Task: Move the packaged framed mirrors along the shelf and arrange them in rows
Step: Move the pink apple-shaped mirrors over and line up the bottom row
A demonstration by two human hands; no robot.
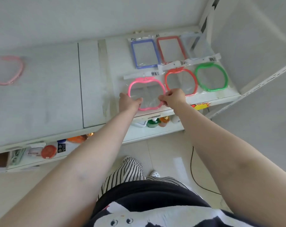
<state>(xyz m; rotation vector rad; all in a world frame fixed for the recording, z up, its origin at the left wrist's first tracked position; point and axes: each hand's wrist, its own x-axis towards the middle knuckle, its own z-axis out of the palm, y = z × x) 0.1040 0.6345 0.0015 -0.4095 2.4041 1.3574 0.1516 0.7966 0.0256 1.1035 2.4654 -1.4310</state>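
The pink apple-shaped framed mirror in its clear plastic bag (146,94) lies flat on the white shelf (93,82) just right of the frame's centre, leftmost in the nearer row, with its near edge at the shelf's front lip. My left hand (129,102) grips its lower-left rim, thumb curled over the frame; my right hand (173,97) pinches the lower-right rim, fingertips bunched on the plastic.

The main risk, I judge, is the slick bag: if I pull on the film rather than the frame, the mirror may slide inside it and skew the row, or tip off the front lip. Pushing right could also ride it over the red apple-shaped mirror (180,81) just beside it, whose edge sits close to my right knuckles.

Beyond that come the green apple-shaped mirror (212,77), then the farther row: a blue rectangular mirror (144,54) and a red rectangular one (171,49). Another pink frame (9,71) waits, blurred, at the far left.
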